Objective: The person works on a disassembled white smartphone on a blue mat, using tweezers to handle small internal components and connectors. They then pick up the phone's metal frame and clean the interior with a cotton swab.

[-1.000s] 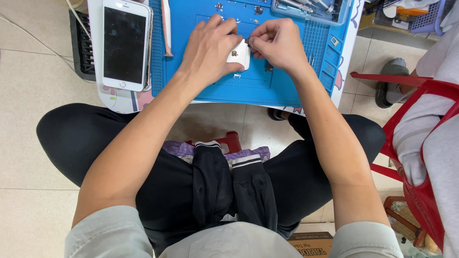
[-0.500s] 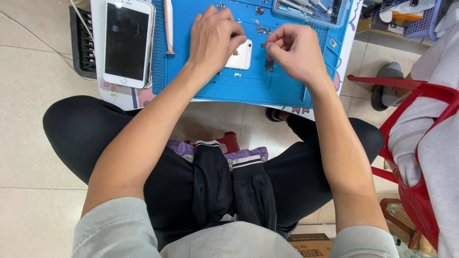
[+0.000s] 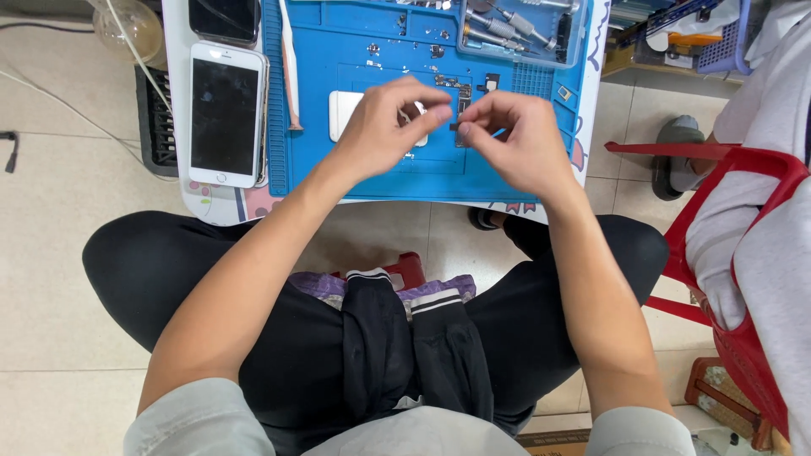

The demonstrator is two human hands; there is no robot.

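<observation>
The blue mat (image 3: pixel 397 51) looks matt and rubbery; left of it, the white phone (image 3: pixel 224 114) has a glossy glass face; a clear plastic tray (image 3: pixel 524 29) on the mat holds metal tools.

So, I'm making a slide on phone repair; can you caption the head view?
Seated person's left hand and right hand pinch tiny parts above a blue repair mat, white smartphone alongside.

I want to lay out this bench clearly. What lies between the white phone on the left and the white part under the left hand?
In the head view, a slim pale pry tool lies lengthwise between the white phone and the white part, along the blue mat's left edge.
</observation>
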